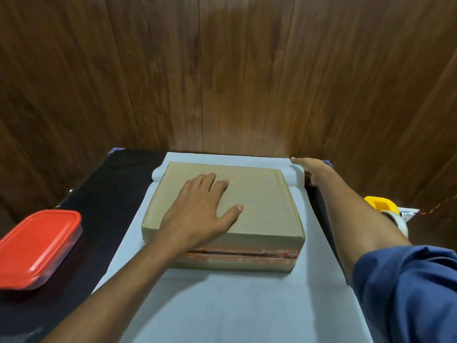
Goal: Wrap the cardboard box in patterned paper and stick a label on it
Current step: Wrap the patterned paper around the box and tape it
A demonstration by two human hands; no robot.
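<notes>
Item 1: flat rectangular brown cardboard box (247, 201), lying on its broad face at the centre of the table. Near side carries a band of reddish-brown tape along a seam. No printing, brand or label legible on any visible face.

Item 2: sheet of paper (222, 305), pale grey-white side up, spread beneath the box and extending toward the viewer; its far end forms a roll just behind the box. No pattern or writing visible on the exposed side.

Item 3: left hand (200, 214), fingers spread and straight, palm pressed flat on the top of the box.

Item 4: right hand (310, 170), at the right end of the paper roll, behind and right of the box; index finger extended along the roll, remaining fingers curled below it. Whether it actually grips the roll cannot be told. Blue sleeve (408, 293) on that arm.

Item 5: rectangular clear plastic container with red lid (37, 246), left of the box, on black table covering (103, 199). No lettering readable.

Item 6: yellow tape dispenser with clear tape roll (385, 209), right of the box, partly hidden by the right forearm.

Item 7: dark brown wood-panel wall (222, 70), behind the box.
</notes>
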